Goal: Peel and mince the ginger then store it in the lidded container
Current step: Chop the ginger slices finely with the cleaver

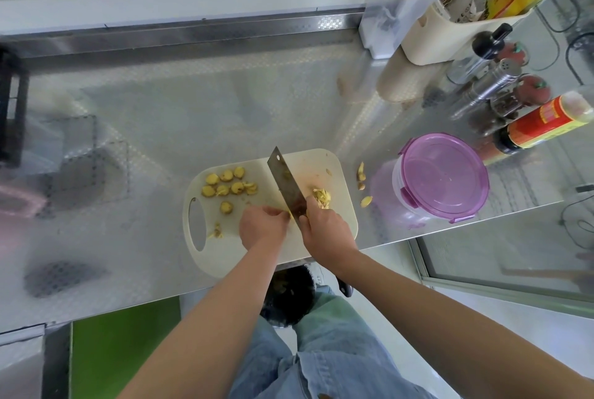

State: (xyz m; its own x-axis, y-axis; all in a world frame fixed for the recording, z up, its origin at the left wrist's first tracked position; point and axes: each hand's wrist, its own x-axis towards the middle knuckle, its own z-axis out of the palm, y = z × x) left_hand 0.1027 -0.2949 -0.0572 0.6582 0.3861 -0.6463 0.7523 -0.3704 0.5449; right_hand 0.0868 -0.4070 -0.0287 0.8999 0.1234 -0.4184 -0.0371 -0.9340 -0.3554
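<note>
A cream cutting board (334,170) lies on the steel counter. Several round yellow ginger slices (225,185) sit on its left half, and a small heap of cut ginger strips (321,197) lies to the right of the blade. My right hand (324,231) grips the handle of a cleaver (286,183), whose blade points away from me across the board. My left hand (262,225) has its fingers curled, pinching a small piece of ginger against the board right beside the blade. A clear container with a purple lid (445,173) stands shut to the right of the board.
Ginger peel scraps (361,175) lie on the counter between board and container. Sauce bottle (543,122), metal shakers (491,87) and a cream caddy (450,29) crowd the back right. A black rack (11,109) stands at the far left. The counter's front edge runs just under my wrists.
</note>
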